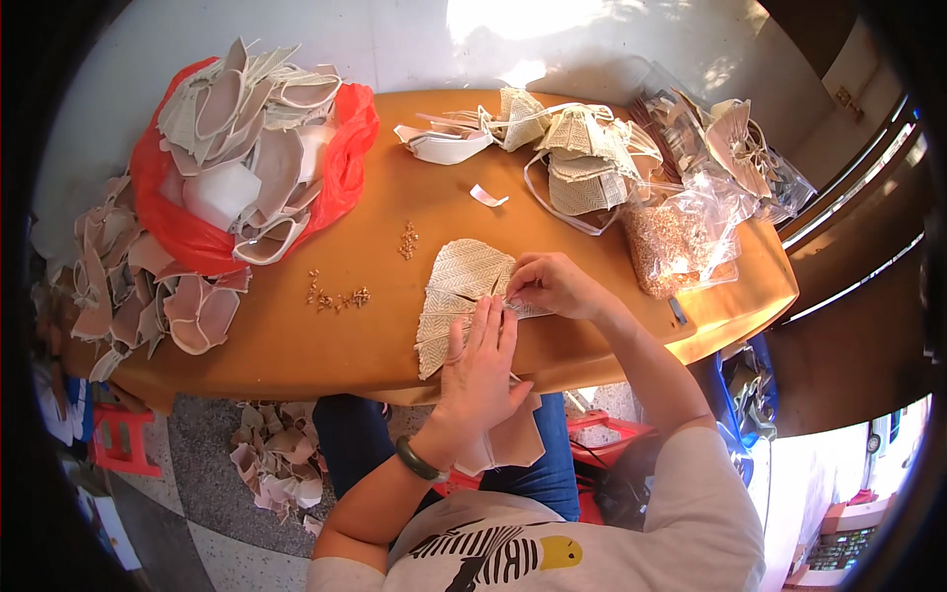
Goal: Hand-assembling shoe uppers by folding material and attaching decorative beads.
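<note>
Left hand (477,380): flat on woven piece (462,271) | right hand (554,284): pinching at its edge, held item unclear | shirt (681,513): dark lettering (515,561), yellow patch (561,552)

You're in what looks like a small handwork shop; whether it's part of a home, you can't tell. Your table (365,261) carries batch stock: a red bag (358,148) heaped with moulded cups (276,173), a clear bag (671,247) of gold bits, and the patterned piece (464,268) you're working. More cups (279,459) lie on your tiled floor (242,557), near a red stool (126,441).
</note>
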### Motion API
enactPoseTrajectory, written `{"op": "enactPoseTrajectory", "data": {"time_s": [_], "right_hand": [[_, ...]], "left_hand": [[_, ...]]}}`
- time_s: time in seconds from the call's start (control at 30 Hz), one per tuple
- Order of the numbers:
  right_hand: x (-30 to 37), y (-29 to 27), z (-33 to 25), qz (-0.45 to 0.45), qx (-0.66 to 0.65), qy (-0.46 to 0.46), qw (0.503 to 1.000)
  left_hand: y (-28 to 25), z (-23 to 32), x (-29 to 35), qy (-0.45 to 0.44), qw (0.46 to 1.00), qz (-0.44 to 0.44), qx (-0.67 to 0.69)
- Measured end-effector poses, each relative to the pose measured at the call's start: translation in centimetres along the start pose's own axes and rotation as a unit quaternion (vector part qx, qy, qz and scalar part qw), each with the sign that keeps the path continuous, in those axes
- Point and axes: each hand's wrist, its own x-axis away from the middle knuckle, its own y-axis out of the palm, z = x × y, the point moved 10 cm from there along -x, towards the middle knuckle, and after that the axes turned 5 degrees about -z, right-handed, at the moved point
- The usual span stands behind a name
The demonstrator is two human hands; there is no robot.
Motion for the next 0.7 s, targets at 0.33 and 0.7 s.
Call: {"op": "enactPoseTrajectory", "data": {"time_s": [0.33, 0.7], "right_hand": [[-2.1, 0.0, 2.2, -0.064, 0.05, 0.162, 0.983], [-5.8, 0.1, 0.9, -0.121, 0.045, 0.141, 0.982]], "left_hand": [[2.0, 1.0, -0.1, -0.088, 0.993, -0.024, -0.07], [1.6, 0.1, -0.2, -0.067, 0.997, -0.022, 0.025]]}}
